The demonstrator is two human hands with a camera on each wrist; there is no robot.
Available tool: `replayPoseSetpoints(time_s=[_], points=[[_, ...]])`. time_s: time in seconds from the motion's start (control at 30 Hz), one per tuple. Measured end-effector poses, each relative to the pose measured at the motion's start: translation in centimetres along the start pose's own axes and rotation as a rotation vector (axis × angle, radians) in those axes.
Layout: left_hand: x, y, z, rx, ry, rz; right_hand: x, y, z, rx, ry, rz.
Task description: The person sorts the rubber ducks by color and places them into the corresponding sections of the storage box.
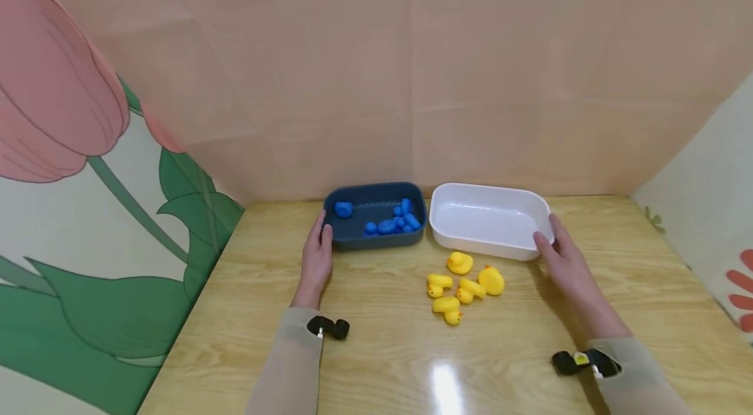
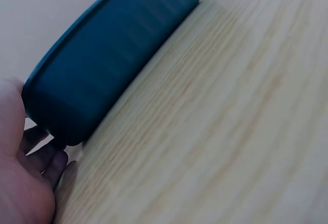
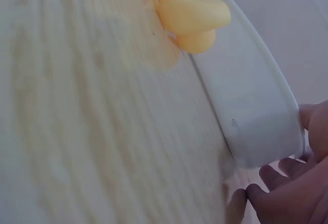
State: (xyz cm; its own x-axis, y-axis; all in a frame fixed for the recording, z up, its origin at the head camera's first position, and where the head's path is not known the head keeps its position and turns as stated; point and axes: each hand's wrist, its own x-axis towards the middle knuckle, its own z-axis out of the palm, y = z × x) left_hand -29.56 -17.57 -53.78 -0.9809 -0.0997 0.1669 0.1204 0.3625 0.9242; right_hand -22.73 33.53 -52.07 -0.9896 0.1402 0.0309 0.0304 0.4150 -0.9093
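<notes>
Currently, left hand (image 1: 316,262): grips a navy rectangular plastic tray (image 1: 372,243) at its eight-o'clock corner.
Right hand (image 1: 565,259): grips a white rectangular plastic tray (image 1: 476,248), four-o'clock corner.
Yellow rounded toy ducks (image 1: 472,288): five, white tray's seven o'clock.

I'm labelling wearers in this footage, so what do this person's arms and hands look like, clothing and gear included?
Both the left hand and right hand are bare, without gloves. The left sleeve and right sleeve are long and pale beige-grey. Each wrist carries a small black camera; the right wrist camera has a yellow patch beside it, the left wrist camera shows none.
</notes>
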Motion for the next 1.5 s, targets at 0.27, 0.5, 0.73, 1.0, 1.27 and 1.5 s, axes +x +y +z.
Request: replayPoseSetpoints(time_s=[0.27, 0.5, 0.73, 1.0, 1.27, 1.5], points=[[0.1, 0.1, -0.3, 0.002, 0.057, -0.001, 0.5, 0.3, 0.1, 0.013, -0.08, -0.027], [0.5, -0.5, 0.0, -0.023, 0.108, 0.06, 1.0, 1.0, 0.3, 0.035, -0.081, -0.07], [1.0, -2.1, -0.2, -0.004, 0.147, 0.089, 2.0, 1.4, 1.0, 0.054, -0.103, -0.064], [-0.1, -0.4, -0.5, 0.002, 0.101, 0.018, 2.2, 1.5, 1.6, 0.051, -0.122, 0.048], [-2.2, 0.7, -0.5, 0.127, 0.166, 0.056, 1.8, 1.6, 1.3, 0.064, -0.138, 0.001], [-3.3, 2.8, -0.7, 0.314, 0.238, 0.211, 2.6, 1.1, 0.9, 0.065, -0.137, -0.051]])
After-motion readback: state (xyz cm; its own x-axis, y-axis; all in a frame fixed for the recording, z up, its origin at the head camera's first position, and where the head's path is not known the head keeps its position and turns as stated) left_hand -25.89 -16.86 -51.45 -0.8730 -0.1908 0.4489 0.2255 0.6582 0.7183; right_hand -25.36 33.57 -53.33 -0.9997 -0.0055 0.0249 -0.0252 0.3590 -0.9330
